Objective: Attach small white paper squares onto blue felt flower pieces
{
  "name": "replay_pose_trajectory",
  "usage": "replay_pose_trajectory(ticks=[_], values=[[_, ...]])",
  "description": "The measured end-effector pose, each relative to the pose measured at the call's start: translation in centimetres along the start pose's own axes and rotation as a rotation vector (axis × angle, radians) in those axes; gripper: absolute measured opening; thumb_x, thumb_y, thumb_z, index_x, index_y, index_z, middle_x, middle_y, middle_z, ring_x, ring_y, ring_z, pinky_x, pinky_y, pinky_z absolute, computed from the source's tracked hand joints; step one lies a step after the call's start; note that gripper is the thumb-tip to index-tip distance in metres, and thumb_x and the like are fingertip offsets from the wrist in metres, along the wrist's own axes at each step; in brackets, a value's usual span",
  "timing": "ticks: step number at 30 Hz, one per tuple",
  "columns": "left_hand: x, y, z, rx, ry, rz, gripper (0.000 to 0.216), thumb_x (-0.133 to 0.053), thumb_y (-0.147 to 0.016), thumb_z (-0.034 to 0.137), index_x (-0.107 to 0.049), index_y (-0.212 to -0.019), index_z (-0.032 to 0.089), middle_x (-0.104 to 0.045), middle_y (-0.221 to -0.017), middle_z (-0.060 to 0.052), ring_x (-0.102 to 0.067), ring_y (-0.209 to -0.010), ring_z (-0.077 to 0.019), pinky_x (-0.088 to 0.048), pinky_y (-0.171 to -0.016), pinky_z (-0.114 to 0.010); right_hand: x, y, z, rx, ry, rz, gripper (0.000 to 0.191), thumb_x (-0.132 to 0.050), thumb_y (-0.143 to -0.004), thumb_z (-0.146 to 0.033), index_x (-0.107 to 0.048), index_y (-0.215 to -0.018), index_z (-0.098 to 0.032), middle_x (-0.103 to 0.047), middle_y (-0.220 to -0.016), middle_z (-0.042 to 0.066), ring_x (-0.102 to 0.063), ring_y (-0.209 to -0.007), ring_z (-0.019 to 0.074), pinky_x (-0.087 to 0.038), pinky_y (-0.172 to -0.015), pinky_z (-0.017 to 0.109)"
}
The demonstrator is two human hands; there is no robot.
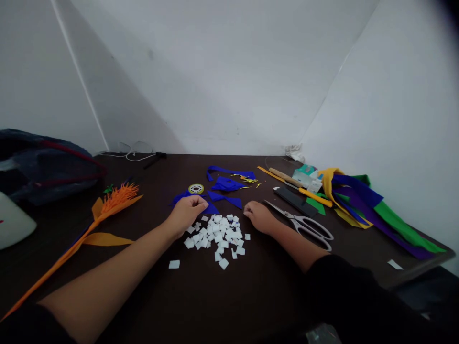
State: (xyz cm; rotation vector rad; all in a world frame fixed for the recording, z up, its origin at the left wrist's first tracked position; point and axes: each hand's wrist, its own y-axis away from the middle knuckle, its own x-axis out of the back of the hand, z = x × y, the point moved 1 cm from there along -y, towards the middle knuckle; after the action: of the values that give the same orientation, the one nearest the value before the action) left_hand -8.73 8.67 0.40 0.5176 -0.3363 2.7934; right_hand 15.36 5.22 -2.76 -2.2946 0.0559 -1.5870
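A loose heap of small white square pieces (218,231) lies on the dark table between my two hands. My left hand (188,212) is at the heap's upper left, thumb and fingers pinched together; a tiny pale spot shows at the fingertips, too small to name. On the heap's right, my right hand (260,216) rests with its fingers curled in, and what they hold, if anything, is hidden. Just beyond my left hand are a roll of tape (196,188) and blue triangular pieces (225,198). A pair of scissors (304,222) lies right of my right hand.
An orange paper-like flower (120,198) lies at left, near a dark bag (53,162). To the right are a black flat bar (296,201), a yellow-handled cutter (315,196) and coloured strips (390,215). A white wall (229,71) stands behind the table.
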Motion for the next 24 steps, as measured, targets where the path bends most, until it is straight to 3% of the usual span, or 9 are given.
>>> replay_pose_trajectory(ticks=[4,9,15,17,20,24], values=[[0.0,0.0,0.1,-0.014,-0.003,-0.011,0.02,-0.05,-0.066,0.033,-0.049,-0.055,0.016,-0.046,-0.055,0.003,-0.04,-0.052,-0.0099,-0.032,-0.053,-0.022,-0.3,-1.9,-0.5,-0.018,-0.073,0.107,0.006,-0.052,-0.075,-0.016,-0.058,-0.074,-0.016,-0.056,-0.076,0.003,-0.049,-0.075,0.0134,-0.036,-0.07,0.025],[0.3,-0.3,-0.2,-0.006,-0.007,-0.016,0.02,-0.049,-0.067,0.033,-0.049,-0.056,0.016,-0.047,-0.057,0.002,-0.041,-0.054,-0.0104,-0.033,-0.054,-0.023,-0.8,-2.9,-1.3,0.074,0.091,0.019,0.007,-0.056,-0.074,-0.022,-0.063,-0.073,-0.02,-0.054,-0.084,0.004,-0.045,-0.083,0.0171,-0.035,-0.074,0.028],[0.2,-0.4,-0.3,-0.009,-0.005,-0.011,0.019,-0.05,-0.067,0.031,-0.049,-0.055,0.016,-0.048,-0.056,0.002,-0.04,-0.053,-0.0104,-0.033,-0.054,-0.023,-1.2,-2.7,-1.8,0.014,0.191,-0.027,0.009,-0.051,-0.076,-0.02,-0.059,-0.076,-0.016,-0.053,-0.087,0.01,-0.045,-0.087,0.0207,-0.035,-0.076,0.032],[0.3,-0.4,-0.3,-0.009,-0.01,-0.017,0.019,-0.05,-0.067,0.032,-0.049,-0.056,0.016,-0.047,-0.056,0.002,-0.04,-0.053,-0.0103,-0.032,-0.053,-0.023,-0.9,-3.0,-1.7,-0.045,0.033,0.023,0.01,-0.047,-0.076,-0.019,-0.056,-0.074,-0.015,-0.054,-0.084,0.008,-0.047,-0.084,0.0185,-0.037,-0.075,0.031],[0.3,-0.3,-0.3,-0.023,-0.018,-0.021,0.02,-0.049,-0.067,0.033,-0.05,-0.057,0.016,-0.048,-0.057,0.002,-0.041,-0.054,-0.0106,-0.033,-0.054,-0.023,-0.3,-3.8,-1.2,-0.179,-0.39,0.12,0.013,-0.04,-0.077,-0.019,-0.053,-0.078,-0.016,-0.054,-0.07,0.002,-0.052,-0.067,0.0131,-0.042,-0.063,0.026],[0.4,-0.3,-0.4,-0.028,-0.009,-0.018,0.021,-0.049,-0.067,0.035,-0.05,-0.057,0.016,-0.048,-0.057,0.003,-0.041,-0.054,-0.0105,-0.033,-0.054,-0.023,0.7,-4.6,-0.1,-0.239,-0.759,0.202,0.018,-0.047,-0.07,-0.022,-0.056,-0.084,-0.015,-0.055,-0.063,-0.001,-0.053,-0.056,0.0107,-0.044,-0.053,0.023]])
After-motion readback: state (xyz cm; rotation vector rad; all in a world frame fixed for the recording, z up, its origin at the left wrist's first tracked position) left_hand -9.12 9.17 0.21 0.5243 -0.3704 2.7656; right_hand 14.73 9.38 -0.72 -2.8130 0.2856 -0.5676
